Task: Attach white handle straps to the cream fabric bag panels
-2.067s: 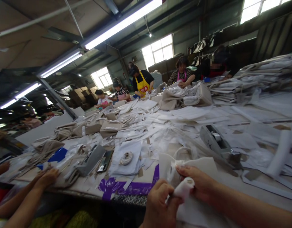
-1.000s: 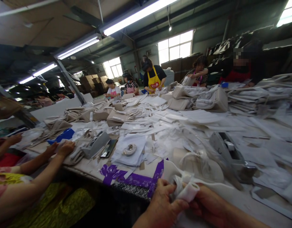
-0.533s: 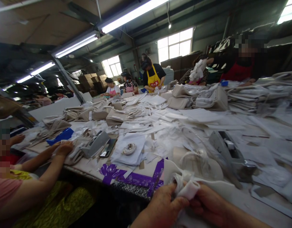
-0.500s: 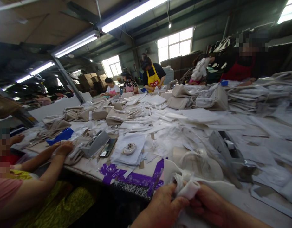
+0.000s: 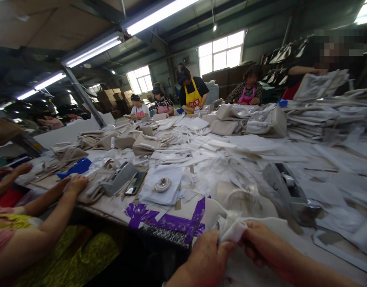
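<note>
At the near edge of the table my left hand (image 5: 205, 255) is closed on a bunched white wrapping sheet (image 5: 232, 231), thumb lying along its lower side. From the right, my right hand (image 5: 262, 243) pinches the other end of the same sheet between thumb and curled fingers. What lies inside the folds is hidden. Just behind my hands rests a beige bag (image 5: 261, 205) partly covered in clear plastic, with a curved handle on top. A pale flat piece spreads out beneath and beside my right hand.
Grey tape dispensers (image 5: 286, 191) stand right and left. A phone (image 5: 135, 183) and a coiled strap (image 5: 162, 184) on white sheets (image 5: 171, 195) lie left of centre. Purple tape (image 5: 177, 225) covers the table edge. A co-worker's arm (image 5: 57, 211) reaches in at left. Several people work behind bag piles.
The white sheet between my hands is flatter and less rolled; my right hand has shifted slightly up and away from the left. At far right, a person now holds up a pale bag.
</note>
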The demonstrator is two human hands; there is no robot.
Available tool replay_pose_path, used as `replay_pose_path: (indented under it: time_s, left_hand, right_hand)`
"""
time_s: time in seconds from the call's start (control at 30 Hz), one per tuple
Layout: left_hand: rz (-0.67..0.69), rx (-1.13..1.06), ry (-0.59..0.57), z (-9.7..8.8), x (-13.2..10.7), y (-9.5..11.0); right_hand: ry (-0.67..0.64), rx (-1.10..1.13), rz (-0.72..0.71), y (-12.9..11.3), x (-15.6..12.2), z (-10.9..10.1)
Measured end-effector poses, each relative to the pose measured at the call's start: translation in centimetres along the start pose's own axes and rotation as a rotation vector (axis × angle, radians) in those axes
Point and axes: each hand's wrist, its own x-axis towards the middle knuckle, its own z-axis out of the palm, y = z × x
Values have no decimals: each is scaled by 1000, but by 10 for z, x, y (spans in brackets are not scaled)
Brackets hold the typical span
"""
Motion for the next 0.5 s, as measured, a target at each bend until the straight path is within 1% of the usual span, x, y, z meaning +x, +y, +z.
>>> replay_pose_path:
  time_s: [0.07,0.13,0.23,0.3,0.4,0.5]
  left_hand:
    - [-43,116,-43,-1,-1,2]
    - [-72,198,-66,-1,-1,4]
    - [-79,273,-70,1,-1,5]
    - [-94,338,-77,3,-1,5]
    - [-106,417,-96,4,-2,2]
    - [-67,456,-109,2,-7,1]
  right_hand:
    - [11,-40,-20,-5,-10,-7]
    - [33,-61,-49,-5,-15,-13]
    - [82,-184,-130,2,-11,-15]
    - [116,-278,-151,5,-5,-15]
    - [93,-339,-207,2,0,-14]
    - [56,-372,-303,-7,1,-15]
